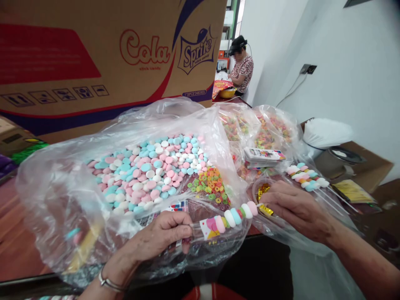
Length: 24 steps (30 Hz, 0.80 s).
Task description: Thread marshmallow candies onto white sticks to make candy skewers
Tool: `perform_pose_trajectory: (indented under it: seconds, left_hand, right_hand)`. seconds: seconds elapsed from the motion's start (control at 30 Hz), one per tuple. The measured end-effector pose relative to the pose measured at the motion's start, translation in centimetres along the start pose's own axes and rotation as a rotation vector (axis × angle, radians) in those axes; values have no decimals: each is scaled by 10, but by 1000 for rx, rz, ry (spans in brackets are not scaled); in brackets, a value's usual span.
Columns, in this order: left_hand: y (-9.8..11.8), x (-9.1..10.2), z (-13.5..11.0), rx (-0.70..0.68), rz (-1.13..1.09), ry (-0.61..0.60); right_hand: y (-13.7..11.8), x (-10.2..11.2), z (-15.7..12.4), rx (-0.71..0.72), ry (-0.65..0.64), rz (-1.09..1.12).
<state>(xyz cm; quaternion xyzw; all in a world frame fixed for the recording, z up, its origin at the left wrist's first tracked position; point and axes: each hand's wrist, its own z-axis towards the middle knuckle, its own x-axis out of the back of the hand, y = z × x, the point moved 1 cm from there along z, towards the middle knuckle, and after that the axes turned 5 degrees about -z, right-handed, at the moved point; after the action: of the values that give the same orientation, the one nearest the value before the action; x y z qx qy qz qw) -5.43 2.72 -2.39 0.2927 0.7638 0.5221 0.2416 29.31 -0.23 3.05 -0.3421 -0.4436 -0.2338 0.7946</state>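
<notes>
A candy skewer (239,215) of pink, white and blue marshmallow-like pieces with small coloured rings between them spans the gap between my hands. At its left end is a clear plastic sleeve (210,228) with a colourful print. My left hand (170,231) pinches the sleeve's left end between thumb and fingers. My right hand (290,208) is closed at the skewer's right end, on what looks like its thin stick. Beneath lies an open clear bag with loose pastel candies (137,177) and small ring candies (212,183). Gold twist ties (264,198) lie beside my right fingers.
Several finished-looking candy skewers (308,177) lie at right, beside a stack of printed cards (264,156). Bags of ring candies (265,129) stand behind. A large cardboard carton (93,54) blocks the back left. A person (242,68) works farther off.
</notes>
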Motion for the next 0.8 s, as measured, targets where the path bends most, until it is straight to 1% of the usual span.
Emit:
perform_pose_trajectory:
  seconds: [0.1,0.2,0.37,0.47,0.57,0.67,0.73,0.8]
  left_hand:
    - [0,-1,1,-4,-15,2]
    - [-2,-1,1,-3,-42,10]
    - [-10,2,1,-3,-202,11]
    - [-14,2,1,-16,-247,-10]
    - [-13,2,1,-33,-231,-26]
    - [-9,0,0,-61,-159,-27]
    - [-6,0,-1,-111,-112,-6]
    - [-2,0,-2,-174,-72,52]
  right_hand:
    - [1,-2,-2,-51,-20,43]
    - [1,-4,-2,-65,-38,70]
    - [-3,0,4,32,32,8]
    - [-7,4,8,85,34,25]
    - [-10,5,9,86,19,88]
    - [-11,4,6,40,28,103]
    - [-13,4,4,-3,29,80]
    - [-15,5,3,-21,26,60]
